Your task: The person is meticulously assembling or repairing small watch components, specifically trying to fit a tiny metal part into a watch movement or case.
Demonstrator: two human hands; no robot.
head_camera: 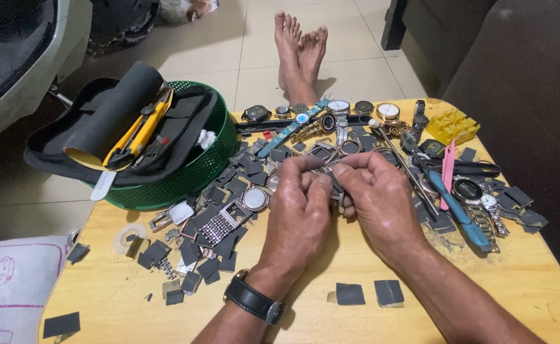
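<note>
Two hands work a small metal watch part point(334, 185) above a cluttered wooden bench point(458, 280).

The left hand point(299, 213), a black-strapped wristwatch point(254, 299) on its wrist, and the right hand point(374, 197) meet at the fingertips, each grip closed on the small metal piece held just over the bench's middle. Around them lie scattered dark grey squares point(350, 293), loose watches point(338, 107) and watch bands, a blue-handled tool point(461, 213) and a pink strip point(447, 173). A green basket point(197, 175) holding a black tool pouch point(165, 127) sits at the left. Bare feet point(299, 48) rest on the tiled floor beyond.
</note>
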